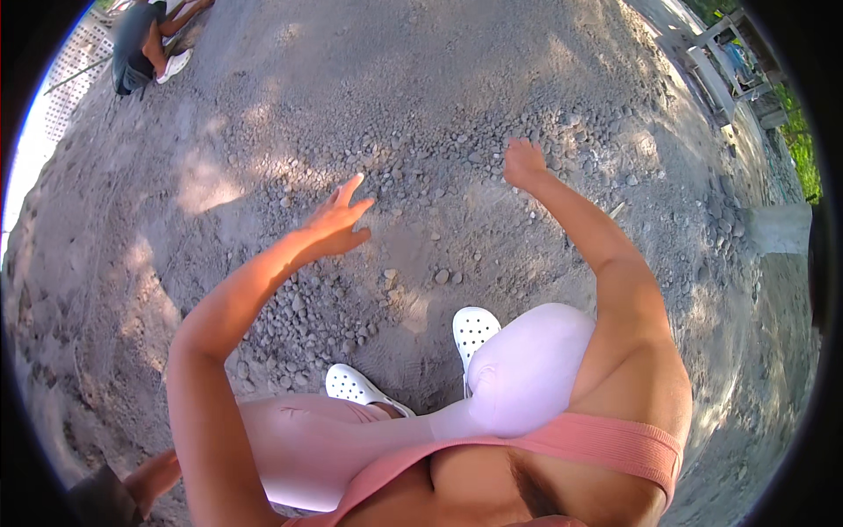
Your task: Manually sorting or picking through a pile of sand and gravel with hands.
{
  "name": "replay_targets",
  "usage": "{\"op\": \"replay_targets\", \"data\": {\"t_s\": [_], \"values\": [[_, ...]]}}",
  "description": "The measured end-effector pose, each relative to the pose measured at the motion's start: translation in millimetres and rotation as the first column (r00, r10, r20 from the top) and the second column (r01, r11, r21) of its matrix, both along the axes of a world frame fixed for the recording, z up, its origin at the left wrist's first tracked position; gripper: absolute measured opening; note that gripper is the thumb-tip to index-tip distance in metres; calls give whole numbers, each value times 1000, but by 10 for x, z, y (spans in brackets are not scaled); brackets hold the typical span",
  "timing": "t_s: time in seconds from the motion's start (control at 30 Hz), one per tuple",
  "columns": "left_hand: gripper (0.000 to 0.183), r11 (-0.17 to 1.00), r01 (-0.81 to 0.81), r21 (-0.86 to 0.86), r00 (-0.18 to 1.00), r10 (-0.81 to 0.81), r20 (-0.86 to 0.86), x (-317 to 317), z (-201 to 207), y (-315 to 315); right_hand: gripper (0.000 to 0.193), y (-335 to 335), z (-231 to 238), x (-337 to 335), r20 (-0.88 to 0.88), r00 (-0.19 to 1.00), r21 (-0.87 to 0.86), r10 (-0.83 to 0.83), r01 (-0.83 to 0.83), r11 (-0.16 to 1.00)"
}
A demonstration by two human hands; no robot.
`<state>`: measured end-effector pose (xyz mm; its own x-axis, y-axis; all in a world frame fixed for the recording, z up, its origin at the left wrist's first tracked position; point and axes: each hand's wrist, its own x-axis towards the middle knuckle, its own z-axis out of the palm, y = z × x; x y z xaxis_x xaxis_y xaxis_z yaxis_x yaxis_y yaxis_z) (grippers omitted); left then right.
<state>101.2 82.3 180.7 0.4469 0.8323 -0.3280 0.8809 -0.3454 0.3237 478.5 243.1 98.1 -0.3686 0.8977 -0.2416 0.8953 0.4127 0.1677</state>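
My left hand [335, 223] hangs over the gritty ground with its fingers spread and nothing in them. Just nearer than it lies a heap of small grey stones [303, 327], partly behind my left forearm. Farther out, my right hand [524, 164] is curled closed at the edge of a wide scatter of gravel [421, 154]. Whatever its fingers hold, if anything, is hidden. Two loose pebbles [443, 276] lie on the bare dirt between my hands and my feet.
My white clogs [475, 330] rest beside the stone heap. A crouching person [140, 44] is at the far left, and another person's limb [154, 481] shows at the lower left. A pale block [780, 230] lies at the right, with a wooden frame [722, 79] beyond it.
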Motion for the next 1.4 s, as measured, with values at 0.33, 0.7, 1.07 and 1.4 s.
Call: {"op": "replay_targets", "data": {"t_s": [0.33, 0.7, 1.07, 1.4], "values": [[46, 922, -387, -5, 919, 385, -86, -149, -523, 645, 50, 947, -153, 391, -169, 792, 27, -587, 599, 800], [37, 670, -742, 22, 570, 613, 546, 1512, -1458, -873, 56, 1587, -689, 1445, -345, 719, 130, -603, 673, 728], [39, 343, -925, -161, 222, 836, 502, 807, -1137, -1026, 33, 1292, -823, 40, -641, 745, 333, -185, 487, 807], [36, -241, -932, 272, -142, 931, 337, -892, -1414, -2303, 33, -178, -451, -2864, -478, 129, -659, -869, -706, 257]]}}
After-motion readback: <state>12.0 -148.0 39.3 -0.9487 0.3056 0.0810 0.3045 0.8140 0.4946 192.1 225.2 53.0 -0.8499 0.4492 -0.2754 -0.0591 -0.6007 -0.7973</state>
